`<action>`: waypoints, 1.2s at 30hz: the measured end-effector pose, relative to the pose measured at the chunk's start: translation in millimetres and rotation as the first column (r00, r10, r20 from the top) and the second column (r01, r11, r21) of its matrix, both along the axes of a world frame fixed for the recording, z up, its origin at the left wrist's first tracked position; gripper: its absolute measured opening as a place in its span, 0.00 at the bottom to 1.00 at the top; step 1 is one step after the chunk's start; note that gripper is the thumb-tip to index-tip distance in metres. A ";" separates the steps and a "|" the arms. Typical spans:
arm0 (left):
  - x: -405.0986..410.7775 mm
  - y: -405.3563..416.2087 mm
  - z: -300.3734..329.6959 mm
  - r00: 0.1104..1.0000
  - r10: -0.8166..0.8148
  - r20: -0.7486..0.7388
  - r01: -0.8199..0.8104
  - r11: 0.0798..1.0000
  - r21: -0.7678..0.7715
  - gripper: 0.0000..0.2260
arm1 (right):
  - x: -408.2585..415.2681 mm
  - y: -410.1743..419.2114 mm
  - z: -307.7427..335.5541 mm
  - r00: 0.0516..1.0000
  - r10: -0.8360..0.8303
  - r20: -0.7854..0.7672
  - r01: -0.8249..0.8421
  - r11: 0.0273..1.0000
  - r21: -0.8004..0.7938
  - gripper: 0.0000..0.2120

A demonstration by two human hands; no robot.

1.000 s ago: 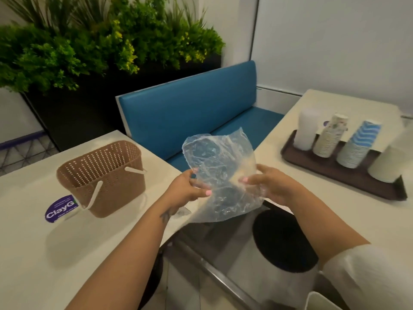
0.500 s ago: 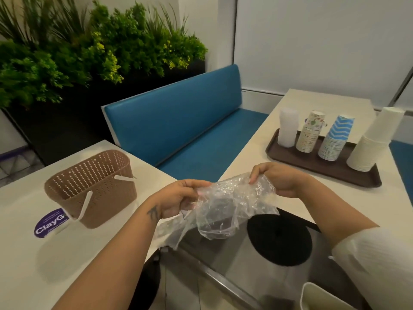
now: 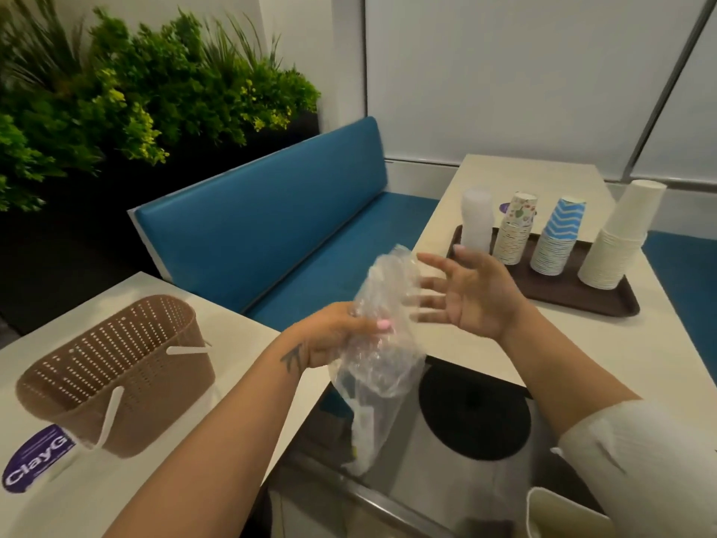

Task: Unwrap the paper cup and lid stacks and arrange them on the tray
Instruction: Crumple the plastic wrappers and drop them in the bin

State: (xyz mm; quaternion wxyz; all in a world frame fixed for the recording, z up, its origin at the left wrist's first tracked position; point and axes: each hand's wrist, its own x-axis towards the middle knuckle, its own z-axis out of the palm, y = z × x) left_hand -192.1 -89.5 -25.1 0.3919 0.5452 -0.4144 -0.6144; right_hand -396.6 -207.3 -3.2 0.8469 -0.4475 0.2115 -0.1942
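With four unwrapped stacks standing on the tray (image 3: 617,306), only the crumpled plastic wrapper (image 3: 382,343), gripped by the left hand (image 3: 333,335), remains; the right hand (image 3: 465,293) is spread.

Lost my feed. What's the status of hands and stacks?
Left hand grips plastic wrap; right hand open. Four stacks on tray. Nothing in the way.

The left hand (image 3: 329,335) is raised in front, its fingers curled in a grip, forearm bare. The right hand (image 3: 471,295) is beside it, palm facing left, fingers spread and straight.
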 end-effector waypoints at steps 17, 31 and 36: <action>-1.0 -41.1 -18.9 0.965 0.059 -0.254 -0.046 0.997 0.059 0.12 | 5.6 9.2 -21.3 0.923 -0.314 -0.221 0.191 0.875 -0.444 0.16; 0.4 -48.6 -23.1 0.912 -0.024 -0.410 0.084 0.988 0.128 0.32 | 0.4 11.1 -6.7 0.769 -0.469 -0.434 -0.274 0.372 -0.887 0.24; -13.1 -49.6 -13.9 0.994 -0.006 -0.106 0.021 0.991 0.136 0.07 | -7.3 7.5 -3.7 0.892 -0.280 -0.354 0.017 0.805 -0.594 0.15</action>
